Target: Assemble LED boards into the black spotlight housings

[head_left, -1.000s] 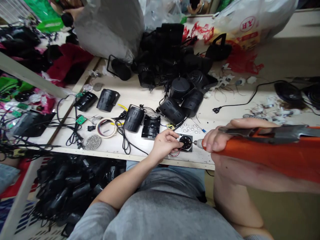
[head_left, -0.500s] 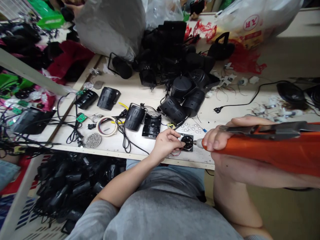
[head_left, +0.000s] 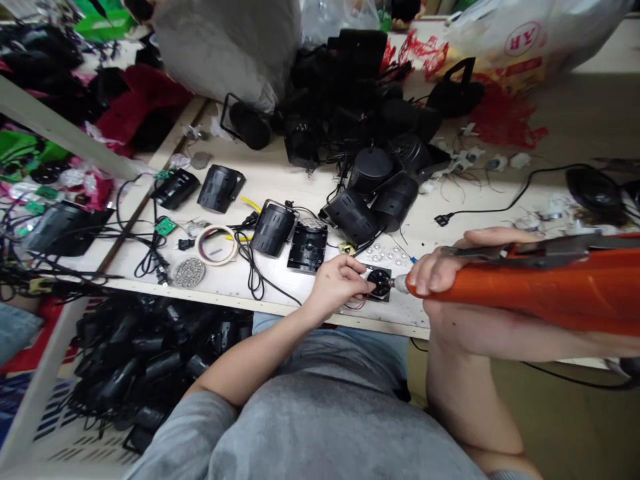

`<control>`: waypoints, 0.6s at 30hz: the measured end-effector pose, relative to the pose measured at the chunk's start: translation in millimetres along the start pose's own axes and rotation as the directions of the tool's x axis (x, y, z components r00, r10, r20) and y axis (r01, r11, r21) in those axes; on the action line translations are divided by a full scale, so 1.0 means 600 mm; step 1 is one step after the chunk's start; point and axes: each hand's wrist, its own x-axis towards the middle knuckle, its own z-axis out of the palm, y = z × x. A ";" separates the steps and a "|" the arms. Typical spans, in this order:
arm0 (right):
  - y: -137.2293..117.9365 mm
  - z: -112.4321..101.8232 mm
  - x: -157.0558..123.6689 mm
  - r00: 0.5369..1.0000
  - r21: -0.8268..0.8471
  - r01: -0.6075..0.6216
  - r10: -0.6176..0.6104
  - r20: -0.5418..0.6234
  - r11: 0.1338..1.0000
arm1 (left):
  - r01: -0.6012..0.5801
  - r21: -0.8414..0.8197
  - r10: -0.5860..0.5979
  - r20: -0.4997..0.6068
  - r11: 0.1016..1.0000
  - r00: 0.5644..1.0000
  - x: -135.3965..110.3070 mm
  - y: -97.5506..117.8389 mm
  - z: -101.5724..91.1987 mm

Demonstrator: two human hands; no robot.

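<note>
My right hand [head_left: 434,270] is wrapped round the front of an orange power screwdriver [head_left: 520,283], which lies nearly level and points left. Its bit meets a round black part [head_left: 380,283] on a dark square plate near the bench's front edge. Thumb and fingers of my left hand [head_left: 345,281] are pinched at the left rim of that part, holding it. Thin red wires [head_left: 355,305] come out beneath the fingers. Just behind are several small clear lens-like pieces [head_left: 387,253] and an open black housing half [head_left: 307,248].
Black cylindrical lamp housings [head_left: 273,229] and a dark heap [head_left: 360,107] fill the bench's back. A tape roll [head_left: 216,245] and a round dish of screws [head_left: 189,272] lie left. Below, a white crate [head_left: 55,407] holds black parts. A plug cable [head_left: 490,207] stretches right.
The view has shifted slightly, so the bench things appear a little further right and higher. Both hands keep their holds, with the screwdriver bit still at the round black part.
</note>
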 end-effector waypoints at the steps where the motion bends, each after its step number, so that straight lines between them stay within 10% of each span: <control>1: -0.002 0.000 0.001 1.000 -0.014 -0.016 0.016 0.004 1.000 | 0.003 0.002 -0.003 0.005 1.000 1.000 0.001 -0.001 0.000; 7: 0.000 -0.001 -0.002 0.999 -0.188 -0.035 0.030 -0.031 0.982 | -0.114 0.174 0.097 0.103 0.978 0.990 0.002 -0.009 -0.015; 13: -0.005 0.001 0.010 0.997 -0.231 -0.050 0.062 0.042 0.972 | -0.521 0.632 0.464 0.273 0.574 0.843 0.001 -0.011 -0.030; 18: -0.003 0.009 0.004 0.991 -0.168 -0.123 0.129 0.028 0.978 | -0.569 0.660 0.485 0.335 0.491 0.807 0.016 -0.025 -0.028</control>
